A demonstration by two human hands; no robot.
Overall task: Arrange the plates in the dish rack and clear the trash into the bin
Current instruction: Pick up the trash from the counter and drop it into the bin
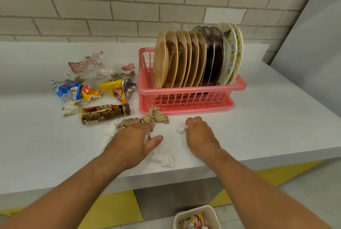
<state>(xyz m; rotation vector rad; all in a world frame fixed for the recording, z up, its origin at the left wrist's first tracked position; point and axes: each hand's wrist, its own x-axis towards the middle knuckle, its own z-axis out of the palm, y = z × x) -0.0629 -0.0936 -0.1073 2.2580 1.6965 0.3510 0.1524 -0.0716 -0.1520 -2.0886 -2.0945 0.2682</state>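
A pink dish rack [238, 86] on the white counter holds several upright plates [186, 59]: tan, dark and patterned white ones. My left hand [134, 140] lies on crumpled brown paper [156, 116] just in front of the rack, fingers closing on it. My right hand [201, 134] curls its fingers around a small white tissue wad [180, 129]. Another white tissue [164, 157] lies between my hands near the counter edge. A brown bottle [105, 113] lies on its side to the left.
Crumpled snack wrappers in blue [67, 91], yellow [114, 89] and clear-red plastic [88, 66] lie left of the rack. A cream bin [212, 210] with some wrappers inside stands on the floor below the counter edge. A brick wall backs the counter.
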